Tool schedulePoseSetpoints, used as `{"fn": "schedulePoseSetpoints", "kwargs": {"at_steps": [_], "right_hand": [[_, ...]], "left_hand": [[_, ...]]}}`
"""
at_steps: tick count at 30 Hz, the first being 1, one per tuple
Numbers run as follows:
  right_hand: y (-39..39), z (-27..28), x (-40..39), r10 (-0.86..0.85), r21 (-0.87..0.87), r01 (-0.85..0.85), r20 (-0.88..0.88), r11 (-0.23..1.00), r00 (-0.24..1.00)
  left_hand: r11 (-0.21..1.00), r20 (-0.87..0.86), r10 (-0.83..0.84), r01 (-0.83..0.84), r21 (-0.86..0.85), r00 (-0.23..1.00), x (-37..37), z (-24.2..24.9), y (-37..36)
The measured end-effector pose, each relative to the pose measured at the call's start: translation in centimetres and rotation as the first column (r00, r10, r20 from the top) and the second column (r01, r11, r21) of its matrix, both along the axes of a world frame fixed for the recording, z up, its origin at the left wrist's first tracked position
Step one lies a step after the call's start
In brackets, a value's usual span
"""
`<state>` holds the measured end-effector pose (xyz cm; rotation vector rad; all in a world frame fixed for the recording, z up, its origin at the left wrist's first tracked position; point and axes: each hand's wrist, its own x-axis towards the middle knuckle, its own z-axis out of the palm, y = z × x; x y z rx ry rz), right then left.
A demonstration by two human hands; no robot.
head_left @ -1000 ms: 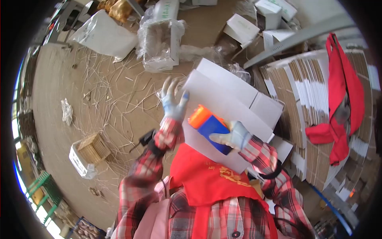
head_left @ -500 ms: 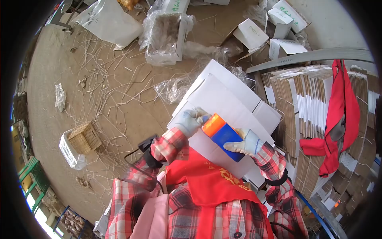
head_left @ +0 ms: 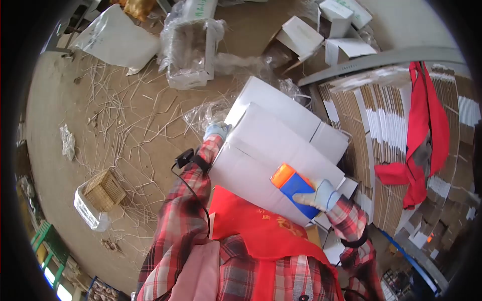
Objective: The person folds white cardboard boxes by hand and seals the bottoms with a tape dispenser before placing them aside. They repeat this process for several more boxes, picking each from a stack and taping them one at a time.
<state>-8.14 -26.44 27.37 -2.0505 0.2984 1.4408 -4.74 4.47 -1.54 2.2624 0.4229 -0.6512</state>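
Note:
A large white cardboard box [head_left: 273, 143] lies in front of me, its broad top face toward me and flaps at the far side. My left hand [head_left: 217, 131], in a light glove, is closed at the box's far left edge; its fingertips are partly hidden there. In my gloved right hand [head_left: 321, 195] is a blue block-shaped tool with an orange end [head_left: 293, 188], held over the near right part of the box. Thumb and fingers wrap round its blue body, while the orange end points left, toward the box. I cannot make out exactly what kind of tool it is.
Stacks of flattened cartons [head_left: 381, 125] stand at right with a red garment [head_left: 422, 143] over them, behind a metal rail [head_left: 371, 62]. Open white boxes [head_left: 301, 37] and a plastic-wrapped box [head_left: 208, 52] lie beyond. Loose straps and a basket [head_left: 104, 191] lie on the floor at left.
My left hand has left the tool's orange end and moved left to the box's edge. My right hand has shifted slightly right and down with the tool. The view has tilted a little.

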Motion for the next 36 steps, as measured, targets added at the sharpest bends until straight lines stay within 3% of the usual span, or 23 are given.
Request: {"fn": "schedulePoseSetpoints", "kwargs": {"at_steps": [2, 3, 6, 9, 11, 12, 14, 16, 17, 18, 19, 20, 21, 23, 24, 26, 28, 30, 33, 36], "right_hand": [[1.1, 2.0, 0.8, -0.172, 0.006, 0.175, -0.133, 0.985, 0.976], [0.8, 1.2, 0.7, -0.160, -0.055, 0.153, -0.178, 0.987, 0.971], [-1.5, -2.3, -0.7, 0.054, -0.016, -0.055, -0.047, 0.998, 0.997], [-2.6, -2.6, -1.3, 0.116, -0.046, -0.111, 0.120, 0.993, 0.986], [-1.6, -1.7, -1.1, 0.181, -0.124, -0.177, 0.023, 0.976, 0.983], [-0.9, -1.2, 0.2, 0.218, -0.156, -0.215, -0.001, 0.964, 0.976], [0.4, 0.0, 1.2, 0.267, -0.185, -0.265, -0.014, 0.946, 0.964], [-1.5, 0.1, -0.2, 0.252, -0.124, -0.248, 0.024, 0.961, 0.967], [-2.9, 0.3, -1.4, 0.206, -0.045, -0.203, 0.069, 0.978, 0.976], [-4.3, 0.6, -1.7, 0.150, 0.031, -0.155, 0.123, 0.987, 0.981], [-6.6, 1.5, -2.1, 0.322, -0.109, -0.317, 0.032, 0.942, 0.946], [-9.8, 2.3, -3.5, 0.293, -0.102, -0.292, -0.013, 0.951, 0.956], [-14.7, 1.3, -6.1, 0.065, 0.012, -0.065, -0.044, 0.998, 0.997], [-22.0, 3.7, -9.4, -0.118, -0.108, 0.103, -0.144, 0.989, 0.982], [-27.5, 1.8, -13.4, -0.088, -0.162, 0.084, -0.017, 0.983, 0.996], [-35.5, -2.4, -19.2, -0.131, -0.202, 0.144, 0.077, 0.969, 0.988], [-32.2, -1.7, -17.6, -0.238, -0.219, 0.249, 0.074, 0.943, 0.968], [-28.9, -6.7, -16.2, -0.207, -0.391, 0.219, 0.073, 0.894, 0.976], [-22.1, -11.4, -16.5, -0.199, -0.353, 0.287, 0.266, 0.891, 0.943], [-19.0, -13.3, -20.6, -0.335, -0.274, 0.452, 0.382, 0.849, 0.861]], "left_hand": [[0.999, 0.001, -0.047, 0.047, -0.021, 0.999, -0.4, -0.6, 0.1], [0.999, -0.006, -0.034, 0.034, -0.004, 0.999, -1.3, -1.2, 0.5], [0.993, 0.007, 0.090, -0.090, 0.080, 0.996, -4.1, -2.3, 1.6], [0.972, 0.029, 0.229, -0.230, 0.055, 0.973, -5.2, -1.0, 2.8], [0.940, 0.048, 0.342, -0.341, -0.025, 0.939, -3.6, 2.7, 4.4], [0.948, 0.197, 0.314, -0.318, -0.015, 0.929, -2.8, 5.2, 4.2], [0.962, 0.633, -0.011, -0.165, 0.219, 0.774, -1.7, 15.2, -1.6], [0.947, 0.490, -0.182, 0.018, 0.320, 0.852, -2.9, 16.3, -8.2], [0.871, 0.451, -0.257, 0.003, 0.491, 0.855, -2.9, 17.1, -9.3], [0.907, 0.505, -0.224, -0.011, 0.421, 0.833, -2.1, 17.0, -10.1], [0.941, 0.546, -0.175, -0.024, 0.338, 0.819, -1.8, 16.7, -10.5], [0.965, 0.564, -0.126, -0.030, 0.259, 0.816, -2.6, 16.3, -10.4], [0.961, 0.555, -0.134, -0.028, 0.274, 0.821, -2.6, 15.9, -10.3], [0.958, 0.561, -0.145, -0.026, 0.285, 0.815, -2.1, 15.2, -10.0], [0.959, 0.566, -0.153, -0.017, 0.284, 0.810, -2.1, 15.3, -10.1], [0.967, 0.570, -0.150, 0.001, 0.255, 0.808, -2.1, 16.0, -10.7], [0.940, 0.610, -0.234, 0.017, 0.341, 0.757, -1.9, 14.6, -9.9], [0.970, 0.640, -0.103, -0.064, 0.233, 0.762, -1.9, 14.0, -10.0], [0.975, 0.646, 0.052, -0.180, 0.134, 0.762, -1.8, 14.8, -10.6], [0.988, 0.688, 0.069, -0.143, 0.051, 0.722, -1.3, 15.0, -11.1]]}}
